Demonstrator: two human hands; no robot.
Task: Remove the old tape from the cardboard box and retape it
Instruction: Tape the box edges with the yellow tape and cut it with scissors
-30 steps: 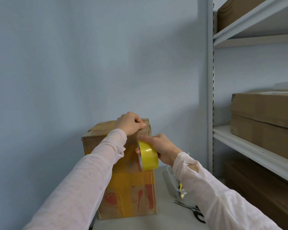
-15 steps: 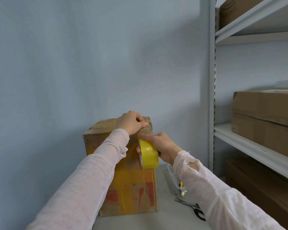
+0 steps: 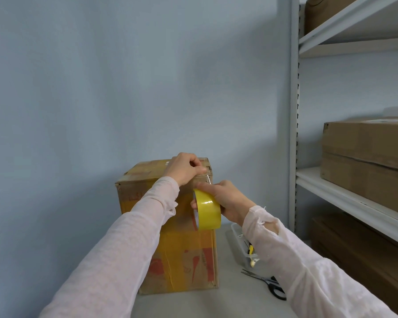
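The fingers (image 3: pixel 199 167) of the left hand (image 3: pixel 182 168) were curled tight at the top front edge of the cardboard box (image 3: pixel 182 249), pinching the free end of the tape against the cardboard. The right hand (image 3: pixel 225 198) was wrapped round the yellow tape roll (image 3: pixel 208 208), thumb across its upper rim, holding it just off the box's front face and a little below that top edge.

Over the last second very little had moved. Both hands had kept their grips and their places on the box, and the roll had stayed close under the left hand. A thin strip of tape (image 3: pixel 207 179) showed stretched between the pinch and the roll, short and taut.

To my eye that meant the retaping was only starting: the end was anchored, but the pull down the front had not begun. Broad yellow tape (image 3: pixel 177 244) already covered much of that face; I could not tell whether it was old or fresh.

The box stood upright toward the back of the bench (image 3: pixel 228 301), near the wall. Scissors (image 3: pixel 269 283) lay toward the bench's right edge, and a clear tray (image 3: pixel 236 230) sat between them and the box.
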